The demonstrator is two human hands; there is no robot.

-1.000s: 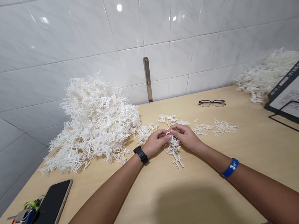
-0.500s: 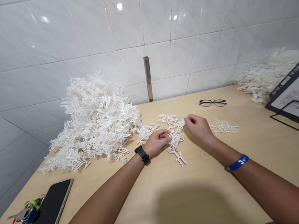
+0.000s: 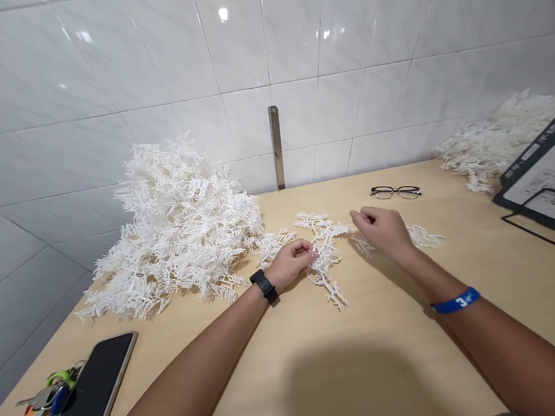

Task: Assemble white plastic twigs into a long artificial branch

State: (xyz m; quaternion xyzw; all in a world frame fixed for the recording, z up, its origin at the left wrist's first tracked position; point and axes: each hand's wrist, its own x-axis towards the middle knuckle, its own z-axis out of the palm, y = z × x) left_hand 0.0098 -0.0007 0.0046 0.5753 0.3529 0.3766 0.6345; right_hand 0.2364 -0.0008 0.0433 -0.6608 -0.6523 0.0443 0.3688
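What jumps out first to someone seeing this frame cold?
The big heap of white plastic branch pieces piled against the tiled wall at the table's left. Next, mid-table, the left hand pinching a white branch sprig while the right hand hovers over loose sprigs. A pair of glasses lies behind.
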